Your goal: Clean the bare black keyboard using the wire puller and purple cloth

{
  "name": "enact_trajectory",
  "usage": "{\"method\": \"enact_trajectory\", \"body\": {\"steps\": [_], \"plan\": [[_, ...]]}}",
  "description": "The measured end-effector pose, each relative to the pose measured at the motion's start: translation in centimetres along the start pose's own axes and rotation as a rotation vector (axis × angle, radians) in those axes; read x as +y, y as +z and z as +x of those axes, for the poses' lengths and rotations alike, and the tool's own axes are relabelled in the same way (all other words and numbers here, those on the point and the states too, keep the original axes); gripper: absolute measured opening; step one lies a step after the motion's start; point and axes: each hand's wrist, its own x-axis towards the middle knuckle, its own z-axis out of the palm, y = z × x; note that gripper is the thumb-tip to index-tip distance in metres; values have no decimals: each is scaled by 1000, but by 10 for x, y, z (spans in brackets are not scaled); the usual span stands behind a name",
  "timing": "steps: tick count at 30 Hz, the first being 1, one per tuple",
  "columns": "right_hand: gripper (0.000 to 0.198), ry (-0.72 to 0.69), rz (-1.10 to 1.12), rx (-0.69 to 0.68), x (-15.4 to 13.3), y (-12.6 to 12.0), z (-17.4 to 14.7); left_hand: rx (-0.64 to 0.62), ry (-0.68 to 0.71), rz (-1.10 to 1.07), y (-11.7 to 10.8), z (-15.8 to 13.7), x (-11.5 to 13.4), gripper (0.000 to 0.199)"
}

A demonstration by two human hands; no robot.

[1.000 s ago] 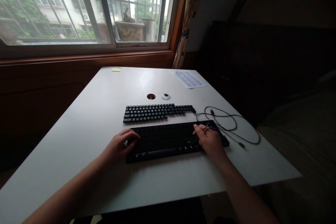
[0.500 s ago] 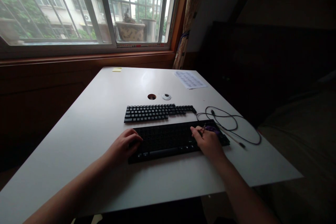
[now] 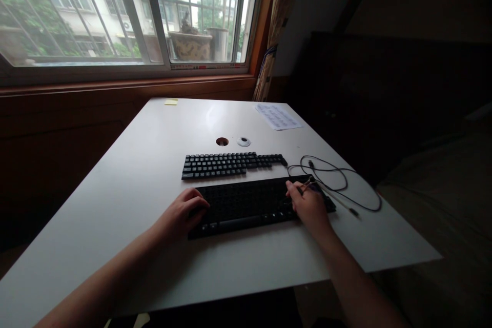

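Note:
A black keyboard (image 3: 238, 200) lies across the near half of the white desk; most of its key area looks bare, with some keys left along its front row. My left hand (image 3: 187, 210) holds the keyboard's left end, fingers curled over the edge. Over the right part, my right hand (image 3: 307, 202) pinches a slim tool with thin wire-like prongs, seemingly a keycap puller (image 3: 308, 181). Its lower end is hidden by my fingers. Behind the keyboard, several black keycaps (image 3: 219, 165) are laid out close together in keyboard order.
A black cable (image 3: 346, 184) loops at the right of the desk (image 3: 126, 174), its plug near the keyboard's corner. Farther back are a round hole (image 3: 222, 141), a white ring cover (image 3: 244, 141), printed paper (image 3: 280, 117) and yellow sticky notes (image 3: 171, 102). A window stands behind.
My right hand has shifted slightly right and turned, with the tool's wire end now pointing up and right. A purple patch beside it no longer shows. My left hand stays put.

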Motion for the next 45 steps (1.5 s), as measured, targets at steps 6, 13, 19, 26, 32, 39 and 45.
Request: {"method": "enact_trajectory", "body": {"steps": [6,13,19,26,32,39,45], "plan": [[51,-78,-51,74,-12,-3,-5,13,12,-6,1,1,-1,15],[47,-13,212,-29,-37,1,-2,35,20,-13,1,1,0,15],[44,16,471,-202,-61,20,0,56,41,-8,0,2,3,15],[40,95,825,-432,-93,47,1,121,86,22,0,3,1,15],[37,119,1005,-544,-116,69,-1,174,79,28,-3,4,10,37],[36,165,1093,-602,-127,87,-7,173,78,-48,-6,4,16,36],[37,187,1140,-637,-127,93,-12,215,95,-80,-6,6,17,22]]}}
